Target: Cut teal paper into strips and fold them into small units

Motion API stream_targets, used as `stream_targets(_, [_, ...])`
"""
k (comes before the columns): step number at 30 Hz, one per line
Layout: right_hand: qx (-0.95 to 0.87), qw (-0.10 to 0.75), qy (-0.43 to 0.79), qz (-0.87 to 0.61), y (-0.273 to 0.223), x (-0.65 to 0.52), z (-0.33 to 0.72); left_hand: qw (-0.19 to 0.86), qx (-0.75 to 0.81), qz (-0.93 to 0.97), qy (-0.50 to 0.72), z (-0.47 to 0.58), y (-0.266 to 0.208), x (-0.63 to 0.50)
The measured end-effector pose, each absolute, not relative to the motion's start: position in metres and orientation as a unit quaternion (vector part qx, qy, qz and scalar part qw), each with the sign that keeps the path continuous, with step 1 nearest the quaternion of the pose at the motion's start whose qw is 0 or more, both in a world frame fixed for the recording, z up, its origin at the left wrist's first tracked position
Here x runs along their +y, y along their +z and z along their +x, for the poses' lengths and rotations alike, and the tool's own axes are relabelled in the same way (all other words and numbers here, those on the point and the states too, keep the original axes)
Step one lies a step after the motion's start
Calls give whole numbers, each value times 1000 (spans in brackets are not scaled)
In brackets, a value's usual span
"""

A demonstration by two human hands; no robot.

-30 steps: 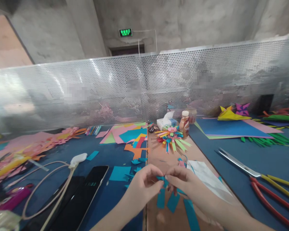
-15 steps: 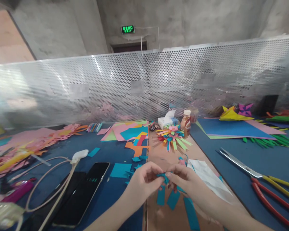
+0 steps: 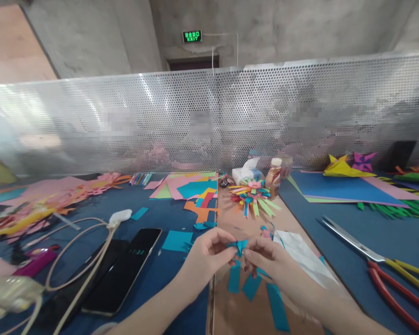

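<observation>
Between my hands is a small folded piece of blue paper (image 3: 242,246). My left hand (image 3: 213,253) pinches its left side between thumb and fingers, and my right hand (image 3: 265,255) pinches its right side. The piece's exact shape is partly covered by the fingertips. Below the hands, blue paper strips (image 3: 252,286) lie on the brown board (image 3: 230,316). A blue paper square (image 3: 177,240) rests left of my left hand, beside small blue folded bits. To the right of my right hand lies a crumpled white sheet (image 3: 302,253).
Red and yellow handled scissors (image 3: 373,253) lie at right, blades half apart. A phone (image 3: 125,272) and a white cable (image 3: 120,216) occupy the left. Farther back stand a paper flower (image 3: 254,195), a drink bottle (image 3: 274,177) and a tissue pack (image 3: 243,176), before a perforated metal screen (image 3: 160,121).
The view has shifted slightly. Both hands still hold the blue paper, which now shows more of its folded, pointed shape between the fingertips.
</observation>
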State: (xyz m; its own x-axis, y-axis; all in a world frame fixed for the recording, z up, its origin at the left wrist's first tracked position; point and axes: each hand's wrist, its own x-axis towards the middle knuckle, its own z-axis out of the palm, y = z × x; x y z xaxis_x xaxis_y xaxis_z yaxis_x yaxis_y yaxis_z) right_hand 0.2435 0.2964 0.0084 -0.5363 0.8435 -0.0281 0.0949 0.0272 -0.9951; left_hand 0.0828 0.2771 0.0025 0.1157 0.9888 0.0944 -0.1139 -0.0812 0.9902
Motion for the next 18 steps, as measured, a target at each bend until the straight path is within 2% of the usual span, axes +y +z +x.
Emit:
stream_targets(12, [-627, 289, 610, -389, 1, 298, 243, 508, 468, 521, 501, 83, 5, 277])
stream_targets(18, [-643, 291, 618, -346, -6, 300, 241, 504, 482, 514, 500, 82, 5, 276])
